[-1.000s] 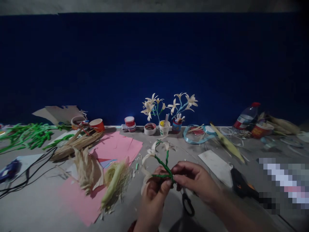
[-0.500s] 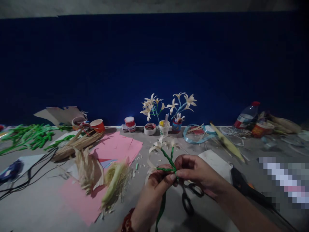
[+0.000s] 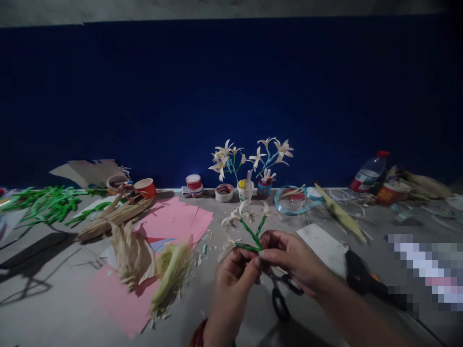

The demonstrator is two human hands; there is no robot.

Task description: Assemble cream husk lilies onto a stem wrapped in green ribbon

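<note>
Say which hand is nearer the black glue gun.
Right. The right hand is left of the black glue gun; the left hand is farther left.

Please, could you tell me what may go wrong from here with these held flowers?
The thin-petalled pale flowers on green-wrapped stems might bend or crease if the left hand and right hand squeeze too hard where the stems meet.
The black-handled scissors show beside the right hand, so lowering it could perhaps knock them.

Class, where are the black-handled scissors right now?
In the head view, the scissors show low, just right of centre, between the left hand and the right hand.
</note>
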